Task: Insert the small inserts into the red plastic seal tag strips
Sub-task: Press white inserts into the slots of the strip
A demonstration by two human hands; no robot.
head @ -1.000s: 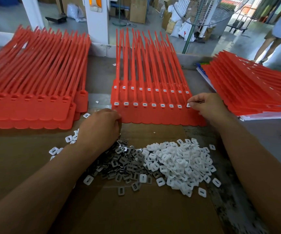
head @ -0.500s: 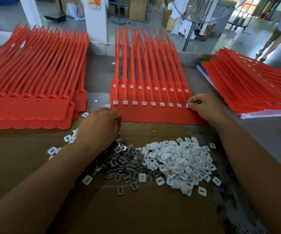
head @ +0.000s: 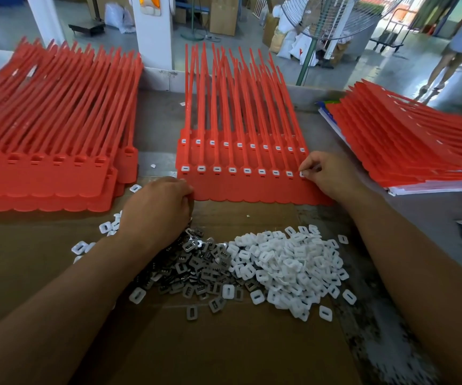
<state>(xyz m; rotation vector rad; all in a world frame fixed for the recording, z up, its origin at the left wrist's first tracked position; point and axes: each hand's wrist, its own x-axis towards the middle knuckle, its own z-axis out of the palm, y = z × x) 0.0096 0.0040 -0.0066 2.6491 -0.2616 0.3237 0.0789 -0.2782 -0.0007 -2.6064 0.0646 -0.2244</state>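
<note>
Well, from where I stand, the middle sheet of red strips (head: 252, 190) lies flat at twelve o'clock from the worker. Its tails point away and its two rows of sockets show white. The right hand (head: 327, 173) is out at one o'clock, thumb and forefinger pinched on a white insert (head: 302, 174) at the last socket of the near row. Whether it is fully seated I cannot tell. The left hand (head: 157, 209) sits at eleven o'clock with its fingers curled under at the sheet's near-left corner. I cannot tell if it grips the edge or holds pieces beneath.

Down at six o'clock on the cardboard (head: 224, 343) lie the heaped white inserts (head: 288, 268) and, to their left, the grey metal inserts (head: 196, 268). The left stack (head: 43, 179) sits at ten o'clock and the right stack (head: 407, 151) at two.

The inserts look feather-light, hard and smooth, and likely to skid or flip. I would take one by its edges between two fingertips. The sheet looks thin and bendy, so pressing down on its flat tag end seems the way to steady it.
</note>
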